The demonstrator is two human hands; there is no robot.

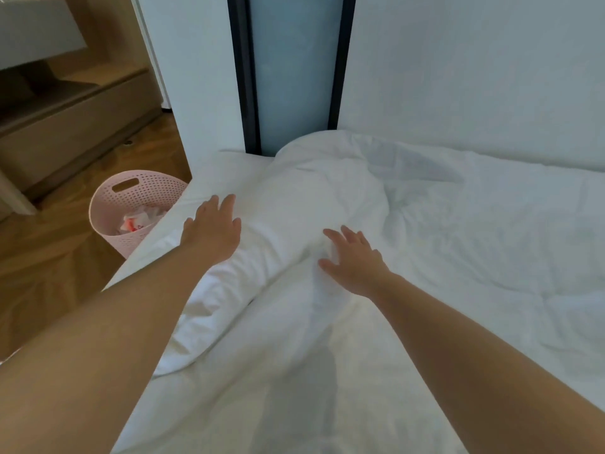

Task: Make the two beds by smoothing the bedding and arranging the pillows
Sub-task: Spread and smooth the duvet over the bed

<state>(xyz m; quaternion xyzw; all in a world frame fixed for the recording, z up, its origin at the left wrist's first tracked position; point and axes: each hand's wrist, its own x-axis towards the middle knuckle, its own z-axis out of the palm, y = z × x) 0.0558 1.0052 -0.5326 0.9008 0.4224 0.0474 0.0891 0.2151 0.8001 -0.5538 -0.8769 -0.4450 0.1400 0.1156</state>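
Observation:
A white bed (209, 168) fills the middle and right of the head view, covered by a rumpled white duvet (474, 244). A long bunched ridge of the duvet (294, 204) runs from the far corner toward me along the bed's left edge. My left hand (212, 229) rests flat on the left flank of that ridge, fingers spread. My right hand (353, 260) lies flat on its right flank, fingers apart, holding nothing. No separate pillow can be told apart from the bedding.
A pink perforated waste basket (108, 204) with crumpled paper stands on the wooden floor (55, 270) by the bed's left edge. A wooden cabinet (65, 126) is at the far left. A dark-framed frosted panel (294, 70) and white wall (474, 77) rise behind the bed.

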